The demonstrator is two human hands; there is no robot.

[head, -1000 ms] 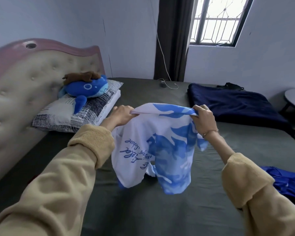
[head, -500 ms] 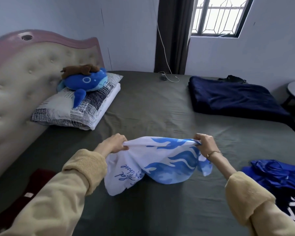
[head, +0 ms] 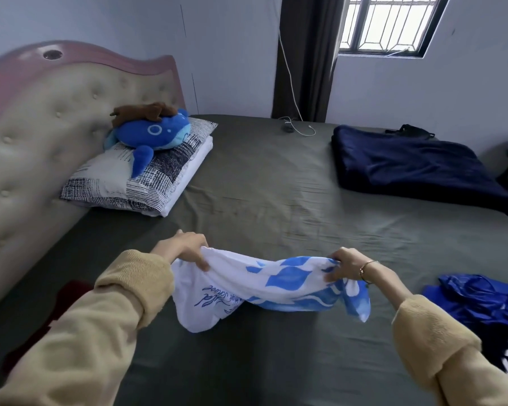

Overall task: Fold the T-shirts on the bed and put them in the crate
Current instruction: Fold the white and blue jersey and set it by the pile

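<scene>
Item: T-shirt [head: 276, 285], white w/ blue print. Held low over bed [head: 276, 186], stretched betw. both hands, lower part bunched and touching sheet near front edge.

L hand [head: 185, 250]: fingers curled round left end of top edge, firm hold. R hand [head: 345, 266]: fingers and thumb pinched on right end, bracelet at wrist. Neither hand open; nothing else held.

Also on bed: pillow [head: 129, 183] w/ blue plush toy [head: 156, 136] by headboard [head: 41, 127]; dark blue blanket [head: 417, 165] far right; blue clothes [head: 481, 303] at right edge, prob. more shirts awaiting folding. Dark red item [head: 68, 291] at left, partly hidden by sleeve. Crate: not in view.

Step in hand, as judged: laying shirt flat before folding. Early in task – nothing seen folded yet.

Next move called for: spread flat w/ no twist, smooth bunched lower part, then sleeves in and halves over. Risk: cloth landing creased or doubled under.
</scene>
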